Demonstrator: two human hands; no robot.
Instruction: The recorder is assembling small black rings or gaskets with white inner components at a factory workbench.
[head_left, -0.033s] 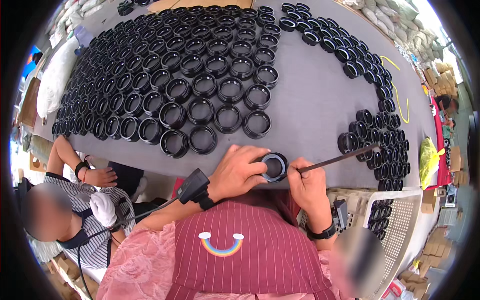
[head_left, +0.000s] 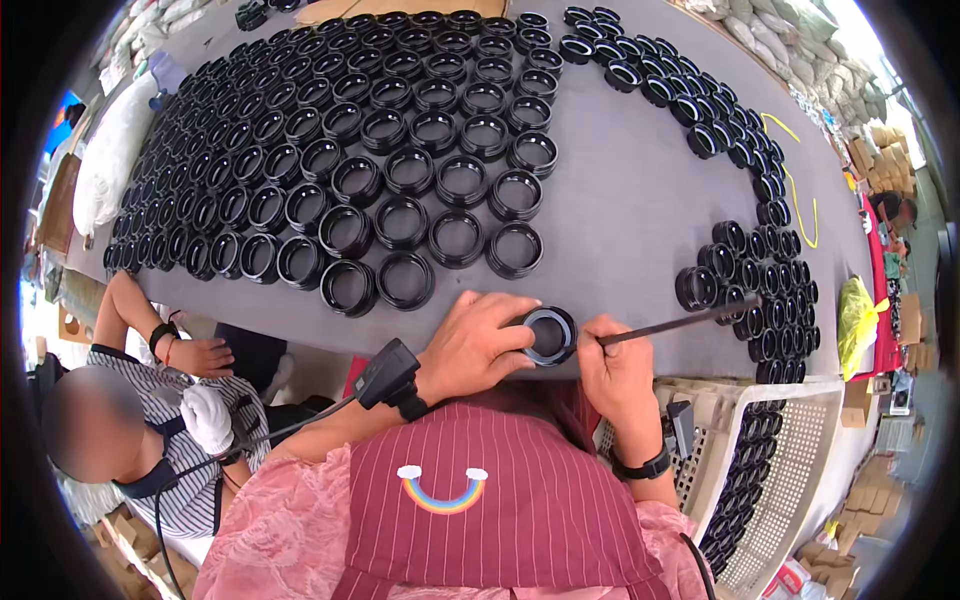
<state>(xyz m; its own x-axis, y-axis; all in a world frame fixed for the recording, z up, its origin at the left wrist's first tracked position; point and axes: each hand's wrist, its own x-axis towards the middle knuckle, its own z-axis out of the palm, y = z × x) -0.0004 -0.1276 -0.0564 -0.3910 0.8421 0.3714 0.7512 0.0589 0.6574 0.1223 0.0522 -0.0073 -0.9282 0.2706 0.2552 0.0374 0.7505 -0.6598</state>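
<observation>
Grey table (head_left: 620, 200) with rows of black rings (head_left: 400, 150); left hand (head_left: 475, 345) grip around one ring (head_left: 549, 335), right hand (head_left: 615, 370) clenched on a thin brush (head_left: 680, 323).

1 thin rod (head_left: 680, 324), 1 white crate (head_left: 800, 440), 2 people, too many black rings (head_left: 440, 180) to count

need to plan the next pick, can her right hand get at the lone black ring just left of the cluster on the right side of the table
Probably yes. The right hand holds a thin stick whose tip already ends beside that ring, with bare grey table between. She would likely need to free her fingers first.
</observation>
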